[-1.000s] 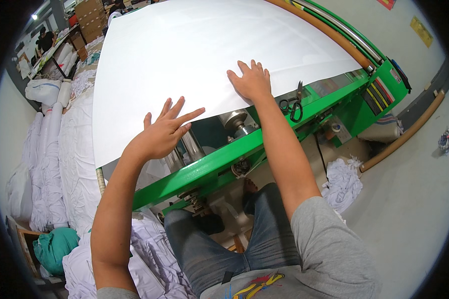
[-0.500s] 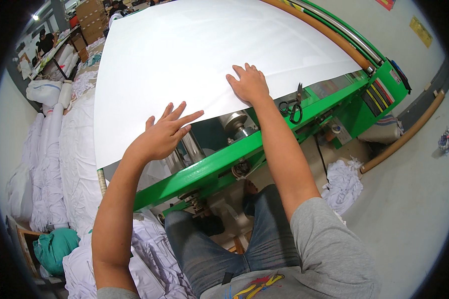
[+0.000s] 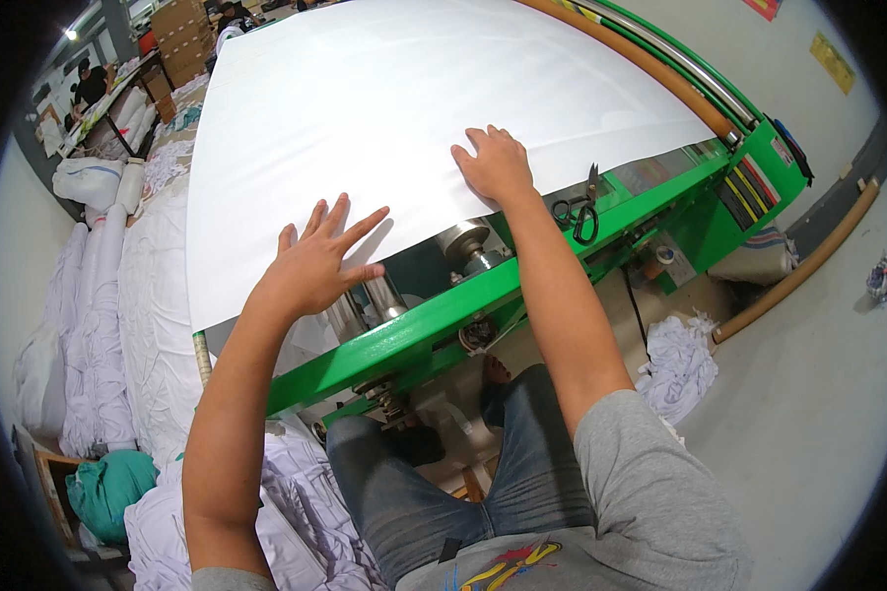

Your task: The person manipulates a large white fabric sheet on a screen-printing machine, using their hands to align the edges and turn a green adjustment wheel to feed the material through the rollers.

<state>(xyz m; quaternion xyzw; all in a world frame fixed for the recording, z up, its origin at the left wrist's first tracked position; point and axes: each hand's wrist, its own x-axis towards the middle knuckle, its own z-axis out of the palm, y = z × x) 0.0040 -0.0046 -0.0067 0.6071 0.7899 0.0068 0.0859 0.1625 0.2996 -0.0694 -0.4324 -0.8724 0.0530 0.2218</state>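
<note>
Lit at far upper left by small bright lamp [image 3: 70,34]. Furnished there with long worktable [image 3: 108,106], near stacked cardboard boxes [image 3: 179,37]. Lined along pale left wall [image 3: 22,227] with long white fabric rolls [image 3: 97,335]. Closed in at upper right by white wall [image 3: 784,74], hung with yellow sign [image 3: 832,63], edged below by dark grey skirting [image 3: 836,189]. Opens at lower right onto smooth grey floor [image 3: 793,424].
</note>
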